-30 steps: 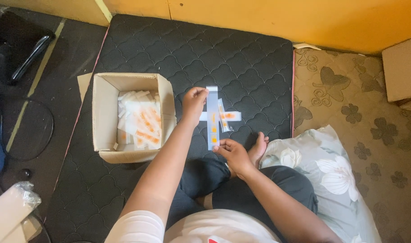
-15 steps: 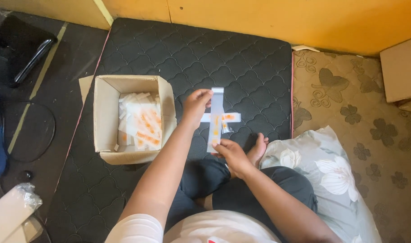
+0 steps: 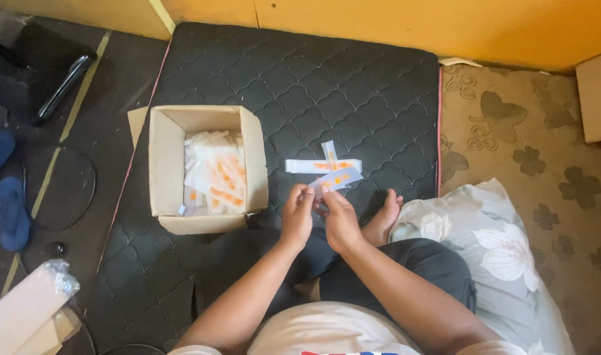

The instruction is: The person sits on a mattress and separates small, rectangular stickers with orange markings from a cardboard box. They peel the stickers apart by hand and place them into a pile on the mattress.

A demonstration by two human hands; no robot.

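I sit on a black quilted mat (image 3: 353, 85). My left hand (image 3: 299, 212) and my right hand (image 3: 338, 213) meet in front of me, both pinching a small white paper strip with orange marks (image 3: 338, 181). Just beyond the hands, two more white strips with orange marks (image 3: 323, 164) lie crossed on the mat. An open cardboard box (image 3: 162, 171) stands to the left of my hands, holding several white packets with orange print (image 3: 215, 174).
A floral pillow (image 3: 504, 250) lies to my right beside my bare foot (image 3: 382, 220). Blue slippers (image 3: 7, 197) and a black cable ring (image 3: 70, 190) lie on the dark floor at left. A plastic-wrapped pale box (image 3: 24, 309) is at bottom left. Yellow wall runs along the top.
My left hand drew back from the strips on the mat to meet the right hand near my lap. A strip now is held between both hands, tilted, nearer to me.
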